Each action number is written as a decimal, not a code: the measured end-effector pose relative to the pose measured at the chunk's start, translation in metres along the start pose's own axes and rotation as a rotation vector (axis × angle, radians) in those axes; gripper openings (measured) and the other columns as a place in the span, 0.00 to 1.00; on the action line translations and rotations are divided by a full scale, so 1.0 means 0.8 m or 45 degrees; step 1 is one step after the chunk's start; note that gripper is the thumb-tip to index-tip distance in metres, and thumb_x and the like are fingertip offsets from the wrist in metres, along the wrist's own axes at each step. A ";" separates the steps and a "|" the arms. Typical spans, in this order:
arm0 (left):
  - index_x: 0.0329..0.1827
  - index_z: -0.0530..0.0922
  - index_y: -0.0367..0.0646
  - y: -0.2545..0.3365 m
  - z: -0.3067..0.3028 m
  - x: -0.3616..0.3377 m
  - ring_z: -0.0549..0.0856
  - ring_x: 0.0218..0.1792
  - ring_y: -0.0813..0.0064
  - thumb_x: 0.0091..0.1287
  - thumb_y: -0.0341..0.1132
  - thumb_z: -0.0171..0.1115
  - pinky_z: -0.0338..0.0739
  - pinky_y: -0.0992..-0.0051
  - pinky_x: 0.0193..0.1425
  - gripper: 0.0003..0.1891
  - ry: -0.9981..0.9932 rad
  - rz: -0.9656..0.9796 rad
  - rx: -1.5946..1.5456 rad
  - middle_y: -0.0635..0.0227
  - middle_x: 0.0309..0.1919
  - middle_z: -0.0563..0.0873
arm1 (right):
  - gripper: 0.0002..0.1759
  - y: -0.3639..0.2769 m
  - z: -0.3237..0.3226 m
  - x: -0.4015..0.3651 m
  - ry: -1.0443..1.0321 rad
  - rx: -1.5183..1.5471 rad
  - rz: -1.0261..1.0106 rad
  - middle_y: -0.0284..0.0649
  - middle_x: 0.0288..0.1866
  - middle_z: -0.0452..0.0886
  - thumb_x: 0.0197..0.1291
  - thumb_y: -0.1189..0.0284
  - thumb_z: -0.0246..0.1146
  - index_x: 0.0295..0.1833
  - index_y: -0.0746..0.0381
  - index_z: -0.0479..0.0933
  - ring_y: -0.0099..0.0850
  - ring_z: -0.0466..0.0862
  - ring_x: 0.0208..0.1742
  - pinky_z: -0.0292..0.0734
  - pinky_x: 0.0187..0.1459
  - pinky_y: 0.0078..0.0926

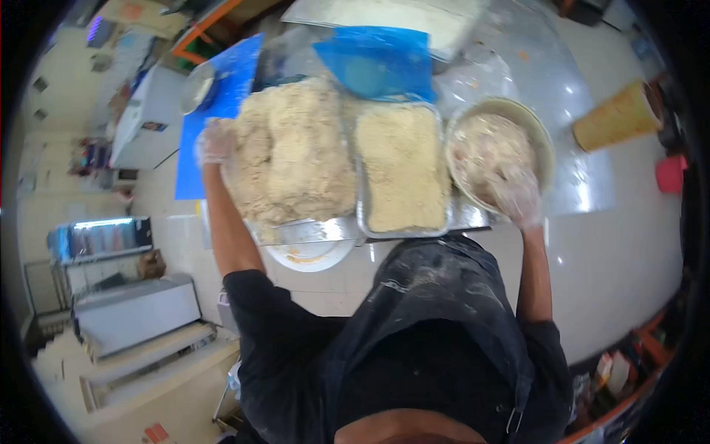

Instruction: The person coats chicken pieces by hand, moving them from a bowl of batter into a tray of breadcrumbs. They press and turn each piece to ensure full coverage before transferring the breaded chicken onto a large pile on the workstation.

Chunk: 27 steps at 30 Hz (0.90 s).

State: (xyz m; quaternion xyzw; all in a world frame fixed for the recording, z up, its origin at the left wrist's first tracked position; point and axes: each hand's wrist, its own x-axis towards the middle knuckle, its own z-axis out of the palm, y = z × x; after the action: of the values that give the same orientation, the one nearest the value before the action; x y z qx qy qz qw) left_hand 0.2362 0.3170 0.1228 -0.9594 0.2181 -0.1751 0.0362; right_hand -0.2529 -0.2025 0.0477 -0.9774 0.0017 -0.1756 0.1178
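My left hand (217, 142), in a clear plastic glove, is at the left edge of a big heap of pale, crumbly breading (307, 152); its fingers are blurred. My right hand (516, 197), gloved the same way, reaches over the near rim of a round cream tub (549, 152). Inside the tub lies a wet, pale, batter-coated mixture (492, 144), and the fingertips are lost in it. Between the heap and the tub sits a rectangular metal tray (361, 200) filled with fine yellowish crumbs (403, 166).
A blue plastic sheet (381, 59) lies behind the tray, and a blue board (194, 159) at the left holds a small bowl (198, 89). A yellowish roll (617, 117) stands to the right of the metal table (584, 177). Below the near edge is a white round lid (310, 256).
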 end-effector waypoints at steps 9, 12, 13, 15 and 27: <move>0.73 0.65 0.41 0.055 -0.016 -0.018 0.76 0.65 0.53 0.77 0.42 0.48 0.71 0.65 0.65 0.25 -0.405 0.182 0.061 0.47 0.68 0.73 | 0.24 0.084 0.098 0.101 -0.793 -0.013 0.310 0.46 0.66 0.78 0.61 0.65 0.59 0.62 0.58 0.77 0.43 0.74 0.68 0.65 0.71 0.43; 0.75 0.62 0.37 0.094 -0.068 -0.034 0.73 0.70 0.59 0.79 0.42 0.45 0.66 0.69 0.71 0.26 -0.064 0.157 -0.369 0.51 0.71 0.72 | 0.23 0.060 0.060 0.132 -0.894 -0.018 0.318 0.48 0.67 0.77 0.62 0.64 0.58 0.62 0.61 0.77 0.45 0.75 0.67 0.65 0.71 0.42; 0.76 0.61 0.36 0.107 -0.089 -0.048 0.71 0.72 0.62 0.79 0.41 0.44 0.64 0.71 0.73 0.27 0.125 0.152 -0.631 0.53 0.72 0.71 | 0.23 0.093 0.094 0.119 -0.812 0.034 0.289 0.48 0.66 0.77 0.63 0.64 0.58 0.61 0.62 0.77 0.46 0.75 0.67 0.66 0.71 0.42; 0.77 0.57 0.31 0.154 -0.168 -0.089 0.63 0.77 0.65 0.78 0.49 0.44 0.52 0.71 0.80 0.33 0.136 0.012 -0.927 0.54 0.75 0.66 | 0.23 0.137 0.112 0.097 -0.685 0.022 0.127 0.48 0.65 0.78 0.65 0.63 0.57 0.61 0.62 0.77 0.45 0.77 0.66 0.69 0.69 0.40; 0.73 0.59 0.23 0.255 -0.176 -0.305 0.69 0.72 0.49 0.72 0.70 0.32 0.58 0.51 0.77 0.50 -0.030 -0.221 -2.063 0.40 0.71 0.68 | 0.19 0.129 -0.018 0.091 -0.564 0.267 0.276 0.47 0.49 0.84 0.62 0.61 0.61 0.52 0.64 0.77 0.42 0.83 0.52 0.79 0.52 0.36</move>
State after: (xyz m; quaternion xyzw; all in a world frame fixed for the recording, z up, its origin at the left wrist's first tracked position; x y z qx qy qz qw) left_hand -0.1019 0.2393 0.1465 -0.7031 0.2015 0.0450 -0.6804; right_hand -0.1860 -0.3094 0.0621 -0.9685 0.0621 0.0572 0.2342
